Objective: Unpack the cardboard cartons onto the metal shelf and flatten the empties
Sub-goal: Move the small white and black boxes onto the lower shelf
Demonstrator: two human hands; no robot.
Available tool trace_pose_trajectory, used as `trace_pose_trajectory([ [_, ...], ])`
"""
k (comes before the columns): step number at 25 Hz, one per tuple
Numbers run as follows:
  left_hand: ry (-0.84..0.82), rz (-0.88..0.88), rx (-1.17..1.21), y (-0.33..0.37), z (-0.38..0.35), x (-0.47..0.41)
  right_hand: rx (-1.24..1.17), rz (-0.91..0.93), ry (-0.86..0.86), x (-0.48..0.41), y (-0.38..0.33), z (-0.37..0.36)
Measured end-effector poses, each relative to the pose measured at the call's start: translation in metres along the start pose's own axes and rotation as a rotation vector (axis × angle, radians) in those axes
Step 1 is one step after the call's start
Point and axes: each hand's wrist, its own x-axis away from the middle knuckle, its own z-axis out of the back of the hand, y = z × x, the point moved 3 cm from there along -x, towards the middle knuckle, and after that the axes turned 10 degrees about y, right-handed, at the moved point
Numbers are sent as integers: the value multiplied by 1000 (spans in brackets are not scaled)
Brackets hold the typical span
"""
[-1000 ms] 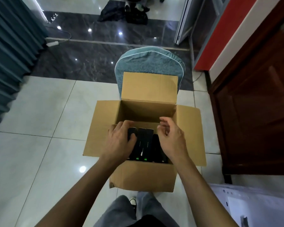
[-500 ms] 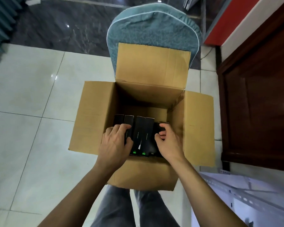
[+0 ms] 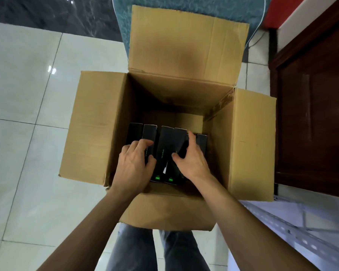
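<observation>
- Left hand [image 3: 134,165] curls fingers and thumb round the black boxes [image 3: 164,141] near the row's left end.
- Right hand [image 3: 193,160] pinches the same row from the opposite side.
- Around both hands, the open cardboard carton [image 3: 94,122] holds the boxes side by side.
- The metal shelf [image 3: 293,229] lies right of the right hand, outside the carton.

Both hands [image 3: 133,163] [image 3: 192,161] grip black boxes [image 3: 165,145] inside the open carton [image 3: 94,122].
</observation>
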Motion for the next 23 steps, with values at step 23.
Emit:
trace_pose_trajectory([
  [23,-243,-59,-294,18,-86,-29,67,-129,174,-13,35,5],
])
